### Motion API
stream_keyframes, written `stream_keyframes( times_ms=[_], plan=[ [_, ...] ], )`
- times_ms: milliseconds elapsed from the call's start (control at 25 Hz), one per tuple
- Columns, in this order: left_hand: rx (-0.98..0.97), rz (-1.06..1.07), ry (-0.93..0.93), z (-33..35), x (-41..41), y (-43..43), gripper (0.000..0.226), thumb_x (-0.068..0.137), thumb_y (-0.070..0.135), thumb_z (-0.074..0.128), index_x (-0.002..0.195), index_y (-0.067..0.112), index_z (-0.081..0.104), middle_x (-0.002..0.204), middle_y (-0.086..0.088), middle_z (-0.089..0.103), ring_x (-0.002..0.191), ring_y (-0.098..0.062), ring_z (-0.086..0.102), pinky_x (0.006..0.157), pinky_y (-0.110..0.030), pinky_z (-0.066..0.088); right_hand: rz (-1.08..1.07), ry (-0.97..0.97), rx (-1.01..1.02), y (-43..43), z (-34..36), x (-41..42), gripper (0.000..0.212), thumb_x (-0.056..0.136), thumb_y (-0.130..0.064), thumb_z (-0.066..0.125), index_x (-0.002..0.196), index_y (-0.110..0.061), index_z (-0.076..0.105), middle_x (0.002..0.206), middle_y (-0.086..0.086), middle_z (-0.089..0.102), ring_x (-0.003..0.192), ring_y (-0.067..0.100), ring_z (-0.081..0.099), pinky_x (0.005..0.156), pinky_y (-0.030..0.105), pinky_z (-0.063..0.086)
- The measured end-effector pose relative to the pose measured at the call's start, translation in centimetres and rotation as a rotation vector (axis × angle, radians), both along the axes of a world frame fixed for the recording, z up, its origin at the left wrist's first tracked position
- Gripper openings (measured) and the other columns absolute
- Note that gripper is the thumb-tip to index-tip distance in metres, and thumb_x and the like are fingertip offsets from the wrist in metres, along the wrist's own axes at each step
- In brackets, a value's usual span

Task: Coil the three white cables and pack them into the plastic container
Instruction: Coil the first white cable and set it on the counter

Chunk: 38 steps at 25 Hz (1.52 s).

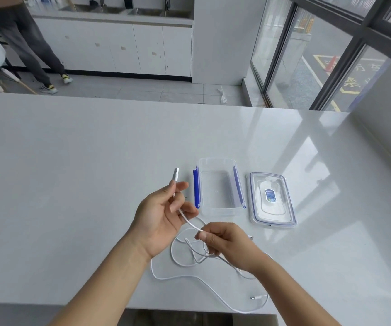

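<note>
Left hand (159,214) pinches a white cable (191,224) near its plug; right hand (222,240) grips it lower. Loose cables (189,276), seemingly tangled, lie near the open container (219,209).

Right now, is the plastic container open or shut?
Open and empty: the plastic container has no cover, and its lid lies flat on the table beside it.

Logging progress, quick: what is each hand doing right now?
Left hand: closed on white cable near its plug.
Right hand: pinching the same cable.
</note>
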<state>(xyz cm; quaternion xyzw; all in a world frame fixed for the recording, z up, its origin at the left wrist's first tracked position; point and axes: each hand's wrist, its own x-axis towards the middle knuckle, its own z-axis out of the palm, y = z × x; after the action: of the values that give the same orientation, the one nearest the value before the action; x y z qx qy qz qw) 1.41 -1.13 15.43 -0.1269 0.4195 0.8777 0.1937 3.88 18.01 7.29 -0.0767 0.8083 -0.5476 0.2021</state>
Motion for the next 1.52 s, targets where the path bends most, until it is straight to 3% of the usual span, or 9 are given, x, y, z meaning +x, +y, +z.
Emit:
stream_keyframes(
  times_ms=[160, 320, 480, 560, 880, 1160, 1320, 1440, 1520],
  plan=[
    [-0.161, -0.212, 0.049, 0.9, 1.0, -0.1, 0.030, 0.100, 0.019, 0.044, 0.084, 0.002, 0.062, 0.063, -0.018, 0.069, 0.057, -0.033, 0.069, 0.061, -0.037, 0.059, -0.040, -0.067, 0.074, 2.4, 1.8, -2.3, 0.024, 0.091, -0.031, 0.071, 0.072, -0.017, 0.069, 0.061, 0.006, 0.061, 0.060, 0.017, 0.055, 0.067, 0.033, 0.044],
    [-0.704, -0.545, 0.197, 1.3, 1.3, 0.8, 0.032, 0.104, 0.019, 0.044, 0.089, -0.001, 0.063, 0.081, -0.026, 0.076, 0.068, -0.037, 0.073, 0.078, -0.043, 0.057, -0.189, -0.098, -0.119, 1.0, 7.7, -5.1, 0.027, 0.088, -0.024, 0.074, 0.068, -0.006, 0.068, 0.051, -0.001, 0.046, 0.051, 0.018, 0.042, 0.054, 0.031, 0.045],
    [-0.961, -0.463, 0.234, 1.6, 0.9, 1.5, 0.034, 0.103, 0.024, 0.047, 0.090, 0.001, 0.068, 0.083, -0.015, 0.079, 0.078, -0.032, 0.076, 0.084, -0.041, 0.057, -0.116, 0.119, 0.240, -1.1, 12.2, -4.7, 0.032, 0.089, -0.035, 0.069, 0.067, -0.012, 0.069, 0.053, -0.005, 0.062, 0.047, 0.009, 0.050, 0.052, 0.025, 0.041],
    [-0.820, -0.300, 0.207, 1.3, 0.8, 1.3, 0.036, 0.102, 0.025, 0.048, 0.096, -0.003, 0.070, 0.088, -0.017, 0.079, 0.083, -0.032, 0.076, 0.089, -0.043, 0.058, -0.136, 0.291, 0.439, -1.4, 12.6, -3.0, 0.021, 0.088, -0.037, 0.067, 0.078, -0.020, 0.072, 0.066, -0.002, 0.071, 0.055, 0.010, 0.057, 0.054, 0.026, 0.042],
    [0.125, -0.010, -0.044, 2.1, 1.2, 2.2, 0.027, 0.091, 0.014, 0.046, 0.106, -0.001, 0.063, 0.114, -0.026, 0.071, 0.101, -0.035, 0.070, 0.099, -0.044, 0.047, -0.286, 0.372, 0.323, -3.5, 8.9, 1.2, 0.014, 0.094, -0.037, 0.059, 0.087, -0.027, 0.051, 0.068, -0.005, 0.068, 0.065, 0.015, 0.065, 0.062, 0.040, 0.053],
    [0.254, 0.137, 0.047, 3.9, -0.6, 0.6, 0.033, 0.103, 0.020, 0.039, 0.091, 0.004, 0.065, 0.102, -0.022, 0.076, 0.098, -0.035, 0.074, 0.091, -0.047, 0.056, -0.121, 0.362, 0.512, -1.6, 6.4, 1.1, 0.004, 0.082, -0.026, 0.066, 0.084, -0.026, 0.063, 0.083, -0.013, 0.068, 0.082, 0.011, 0.064, 0.072, 0.033, 0.053],
    [0.331, 0.281, 0.112, 5.1, -1.4, -1.5, 0.034, 0.101, 0.018, 0.041, 0.084, 0.006, 0.068, 0.090, -0.013, 0.079, 0.088, -0.027, 0.077, 0.082, -0.042, 0.061, -0.228, 0.288, 0.419, -0.4, 3.5, 0.6, 0.040, 0.087, -0.007, 0.065, 0.113, -0.038, 0.065, 0.112, -0.024, 0.068, 0.098, -0.001, 0.067, 0.083, 0.024, 0.054],
    [0.380, 0.431, 0.194, 5.7, -2.8, -4.9, 0.019, 0.089, 0.017, 0.050, 0.091, 0.007, 0.066, 0.090, -0.008, 0.079, 0.091, -0.023, 0.077, 0.082, -0.039, 0.062, -0.218, 0.260, 0.193, 1.6, 2.0, 1.2, 0.037, 0.092, -0.013, 0.066, 0.118, -0.040, 0.068, 0.087, -0.025, 0.071, 0.081, -0.002, 0.068, 0.076, 0.018, 0.049],
    [0.337, 0.506, 0.184, 5.5, -3.7, -6.7, 0.016, 0.091, 0.017, 0.050, 0.093, 0.009, 0.063, 0.092, -0.007, 0.079, 0.095, -0.022, 0.076, 0.083, -0.038, 0.061, -0.118, 0.276, 0.178, 2.7, 1.7, 1.9, 0.021, 0.091, -0.046, 0.063, 0.109, -0.040, 0.072, 0.067, -0.021, 0.063, 0.064, 0.002, 0.058, 0.066, 0.018, 0.043]
  ],
)
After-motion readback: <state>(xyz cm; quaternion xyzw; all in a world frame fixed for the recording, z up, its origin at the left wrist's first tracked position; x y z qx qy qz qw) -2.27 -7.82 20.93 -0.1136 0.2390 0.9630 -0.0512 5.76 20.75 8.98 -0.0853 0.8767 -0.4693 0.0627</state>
